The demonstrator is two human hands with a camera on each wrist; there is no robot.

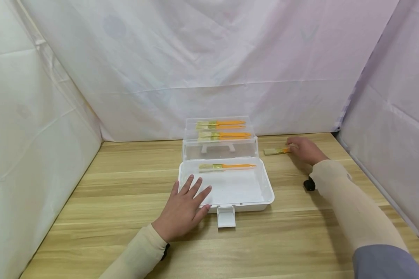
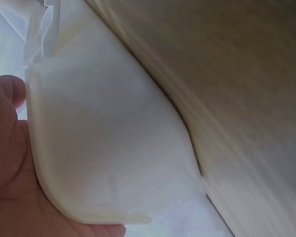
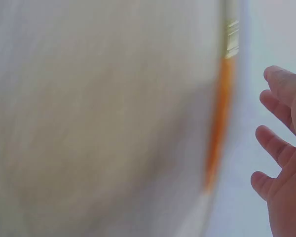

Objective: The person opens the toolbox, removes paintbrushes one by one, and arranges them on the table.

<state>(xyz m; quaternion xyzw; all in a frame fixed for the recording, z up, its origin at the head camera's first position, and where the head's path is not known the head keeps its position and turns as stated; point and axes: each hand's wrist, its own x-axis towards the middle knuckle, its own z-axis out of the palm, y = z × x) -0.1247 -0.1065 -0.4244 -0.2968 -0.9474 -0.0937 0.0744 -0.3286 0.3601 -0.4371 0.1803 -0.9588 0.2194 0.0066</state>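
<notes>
Resting on the front-left corner of a white plastic box (image 1: 230, 190), the L hand (image 1: 183, 207) has its fingers spread wide, tips reaching in over the rim; the L wrist cam shows the palm up against that corner, thumb near the latch (image 1: 226, 217), which hangs down at the box front. R hand (image 1: 305, 150) is well off to the right, over the handle end of a flat brush (image 1: 274, 151) on the table (image 1: 118, 186), bristles pointing L, ferrule yellowish, handle orange. R fingers look loosely bent w/ gaps btwn them (R wrist cam, pretty blurry on the brush side, has them apart from the handle); can't tell from the head cam if any fingertip touches it. Loc of that brush: flat on the wood, R of the box, not in it. Inside the box, along the back wall, lies another brush (image 1: 239, 166), same type, bristles also L. Behind, the clear lid (image 1: 195, 153) is tipped back w/ its carry handle (image 1: 218, 147) showing, and more orange-handled brushes (image 1: 230, 123) lie in two rows beyond it, bristles L again; exact no. hard to tell. Both arms in pale sleeves (image 1: 349, 197), small black item (image 1: 309, 184) at the R wrist. Backdrop: white sheets (image 1: 160, 50) w/ folds, at back & both sides.
</notes>
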